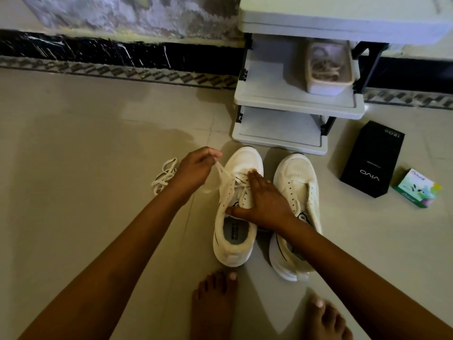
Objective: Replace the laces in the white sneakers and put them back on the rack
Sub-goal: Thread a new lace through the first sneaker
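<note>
On the floor (98, 143) by the rack (294, 107): lace swap underway.
Left grip (196, 168) pinches the lace (220, 171) of the first sneaker (245, 160); right grip (267, 204), flat-fingered, steadies it; second sneaker (294, 173) bare; racking remains.

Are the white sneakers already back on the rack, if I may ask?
No, one sneaker and its mate stand on the floor in front of the rack.

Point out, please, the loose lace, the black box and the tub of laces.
loose lace (166, 173): head view, the tangled middle.
black box (371, 160): head view, its top face.
tub of laces (328, 87): head view, its front wall.
</note>
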The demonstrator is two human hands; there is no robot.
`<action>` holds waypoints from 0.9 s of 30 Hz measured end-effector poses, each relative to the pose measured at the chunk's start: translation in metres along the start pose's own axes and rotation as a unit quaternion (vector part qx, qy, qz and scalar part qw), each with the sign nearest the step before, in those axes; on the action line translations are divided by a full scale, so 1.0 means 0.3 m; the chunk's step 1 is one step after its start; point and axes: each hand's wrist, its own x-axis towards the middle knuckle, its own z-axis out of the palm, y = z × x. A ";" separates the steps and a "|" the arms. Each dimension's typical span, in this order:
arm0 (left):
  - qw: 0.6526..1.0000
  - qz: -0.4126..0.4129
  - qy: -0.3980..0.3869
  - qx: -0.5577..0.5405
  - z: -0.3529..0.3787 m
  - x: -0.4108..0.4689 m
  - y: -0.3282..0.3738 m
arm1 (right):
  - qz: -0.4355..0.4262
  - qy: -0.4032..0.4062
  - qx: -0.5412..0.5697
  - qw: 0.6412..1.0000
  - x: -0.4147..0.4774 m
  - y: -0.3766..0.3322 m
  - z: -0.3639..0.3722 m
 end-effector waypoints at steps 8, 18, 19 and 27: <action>0.907 0.072 -0.071 0.409 0.088 0.006 -0.056 | 0.010 0.016 0.010 1.000 0.005 0.003 0.010; 0.995 -0.033 -0.059 -0.068 -0.029 -0.014 0.002 | 0.026 0.026 0.025 0.999 0.013 0.005 0.011; 0.998 -0.042 -0.045 -0.009 -0.025 -0.008 -0.002 | 0.023 0.022 0.026 0.999 0.014 0.006 0.012; 0.969 0.075 -0.080 0.220 -0.010 -0.010 0.028 | 0.040 0.111 0.055 0.991 -0.010 0.002 0.008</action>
